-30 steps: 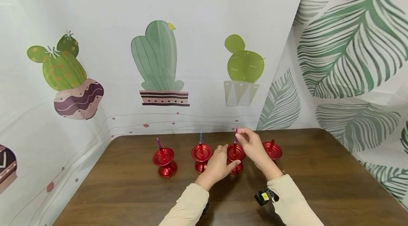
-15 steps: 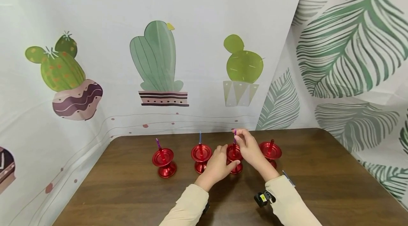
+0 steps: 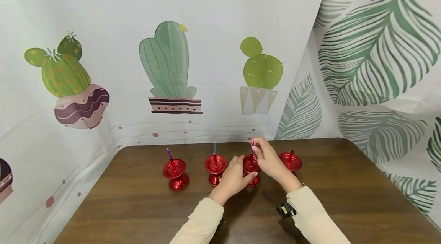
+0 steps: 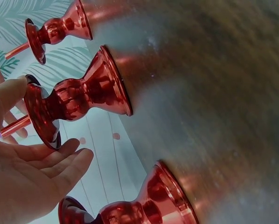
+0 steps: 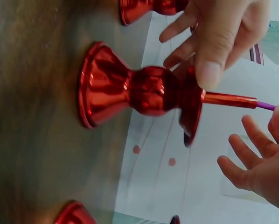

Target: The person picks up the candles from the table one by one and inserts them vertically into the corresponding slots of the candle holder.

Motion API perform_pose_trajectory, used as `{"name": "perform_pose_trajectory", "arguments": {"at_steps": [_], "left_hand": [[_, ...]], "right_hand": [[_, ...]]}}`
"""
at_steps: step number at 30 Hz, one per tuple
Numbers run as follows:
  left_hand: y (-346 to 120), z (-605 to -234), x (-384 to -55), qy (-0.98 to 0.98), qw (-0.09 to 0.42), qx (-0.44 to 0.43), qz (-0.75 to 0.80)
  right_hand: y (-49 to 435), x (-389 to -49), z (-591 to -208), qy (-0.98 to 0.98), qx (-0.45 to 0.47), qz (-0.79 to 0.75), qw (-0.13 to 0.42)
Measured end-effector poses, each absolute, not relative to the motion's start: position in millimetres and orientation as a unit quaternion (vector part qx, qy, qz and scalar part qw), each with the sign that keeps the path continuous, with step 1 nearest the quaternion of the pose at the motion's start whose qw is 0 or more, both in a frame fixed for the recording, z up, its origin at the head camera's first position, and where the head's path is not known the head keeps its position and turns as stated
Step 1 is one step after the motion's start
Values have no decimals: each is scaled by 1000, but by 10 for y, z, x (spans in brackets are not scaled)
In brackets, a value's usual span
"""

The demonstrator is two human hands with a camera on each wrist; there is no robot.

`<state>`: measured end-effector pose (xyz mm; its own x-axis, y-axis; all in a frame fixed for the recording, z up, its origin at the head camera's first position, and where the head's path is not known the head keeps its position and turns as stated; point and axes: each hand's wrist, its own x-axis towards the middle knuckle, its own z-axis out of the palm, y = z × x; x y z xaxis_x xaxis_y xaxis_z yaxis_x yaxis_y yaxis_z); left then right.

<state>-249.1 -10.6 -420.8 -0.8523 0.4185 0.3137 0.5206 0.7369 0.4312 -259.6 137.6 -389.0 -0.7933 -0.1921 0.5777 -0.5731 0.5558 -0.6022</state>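
Four-part row aside, the red metal candle holder (image 5: 153, 91) between my hands stands upright on the table. My left hand (image 3: 233, 181) grips its dish rim, thumb on the near side and fingers spread around the dish. My right hand (image 3: 272, 163) pinches a thin purple candle (image 5: 265, 106) by its upper part. The candle's lower end sits at the mouth of the holder's red tube (image 5: 230, 100). To the left, another holder (image 3: 215, 164) bears a blue candle (image 3: 215, 147). The leftmost holder (image 3: 178, 181) carries a slightly tilted purple candle (image 3: 169, 153).
A further red holder (image 3: 290, 161) with a bare tube stands right of my right hand, partly hidden by the forearm. A thin blue stick (image 3: 307, 186) peeks out by the right cuff. The brown table (image 3: 138, 205) ends at a patterned cloth backdrop (image 3: 220, 83).
My right hand has lowered the purple candle slightly toward the tube. The left hand stays at the dish. The head view has shifted a little.
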Motion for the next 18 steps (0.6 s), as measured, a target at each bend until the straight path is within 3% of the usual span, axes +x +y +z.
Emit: {"name": "perform_pose_trajectory", "arguments": {"at_steps": [18], "left_hand": [[-100, -4198, -2487, -928, 100, -254, -252]], "right_hand": [[1404, -2610, -3844, -872, 249, 362, 217]]}}
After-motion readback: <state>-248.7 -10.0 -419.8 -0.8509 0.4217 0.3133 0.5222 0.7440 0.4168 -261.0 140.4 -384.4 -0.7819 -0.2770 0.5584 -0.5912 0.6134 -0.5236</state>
